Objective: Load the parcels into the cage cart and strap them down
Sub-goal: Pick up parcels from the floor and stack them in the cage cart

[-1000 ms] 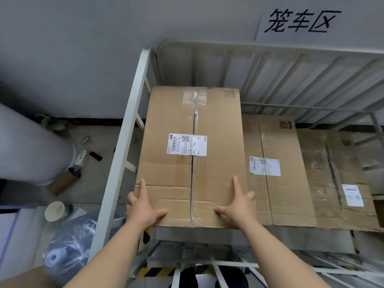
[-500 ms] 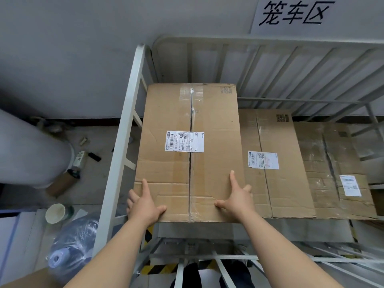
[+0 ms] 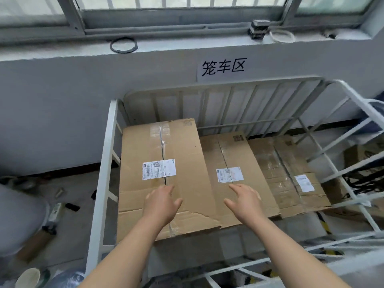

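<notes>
Whereas half a second ago both hands pressed flat on the near edge of the tallest box, the left hand (image 3: 161, 202) now sits further in on that box, just below its label, and the right hand (image 3: 244, 201) has shifted across over the neighbouring box. Both hands are loose, with fingers straight and slightly spread, gripping nothing; whether they touch the cardboard I cannot tell. The view has also lifted, so a window now shows.

Three cardboard parcels lie side by side in the cage cart (image 3: 105, 173). The left parcel (image 3: 180, 146) stands higher than the middle parcel (image 3: 236, 154), and the right parcel (image 3: 286, 163) is the most creased. Each carries one white shipping label, three in all (image 3: 159, 169) (image 3: 229, 175) (image 3: 303, 183). The left parcel's near edge is torn and overhangs the front of the cart bed.

The cart's white metal bars close it at the back and on both sides. Behind it is a grey wall (image 3: 62, 100) with one paper sign (image 3: 223, 67) in black characters. Above, the window (image 3: 187, 9) has a sill holding one black ring (image 3: 123, 45), one white ring (image 3: 282, 36) and a small dark object (image 3: 258, 29). On the concrete floor (image 3: 68, 183) to the left stands one paper cup (image 3: 28, 277).
</notes>
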Available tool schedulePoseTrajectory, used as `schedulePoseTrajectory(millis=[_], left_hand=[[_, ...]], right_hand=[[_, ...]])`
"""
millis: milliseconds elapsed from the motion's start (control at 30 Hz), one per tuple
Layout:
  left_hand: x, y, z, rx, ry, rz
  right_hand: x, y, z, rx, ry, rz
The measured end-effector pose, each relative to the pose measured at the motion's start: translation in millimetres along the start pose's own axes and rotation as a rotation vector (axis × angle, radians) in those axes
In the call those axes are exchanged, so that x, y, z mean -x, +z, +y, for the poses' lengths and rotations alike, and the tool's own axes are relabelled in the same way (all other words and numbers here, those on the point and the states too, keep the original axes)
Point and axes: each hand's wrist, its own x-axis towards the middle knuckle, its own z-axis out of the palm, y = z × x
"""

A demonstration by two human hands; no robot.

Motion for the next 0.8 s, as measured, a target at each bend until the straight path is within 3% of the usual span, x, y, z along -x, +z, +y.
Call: schedulePoseTrajectory(millis=[400,800], left_hand=[[48,7,207,-0.098,0.493,0.089],[160,127,456,-0.232,0.841,0.018]], right_hand=[[94,-116,144,-0.108,0.198,0.33],[235,-188,396,-0.229,0.48,0.52]])
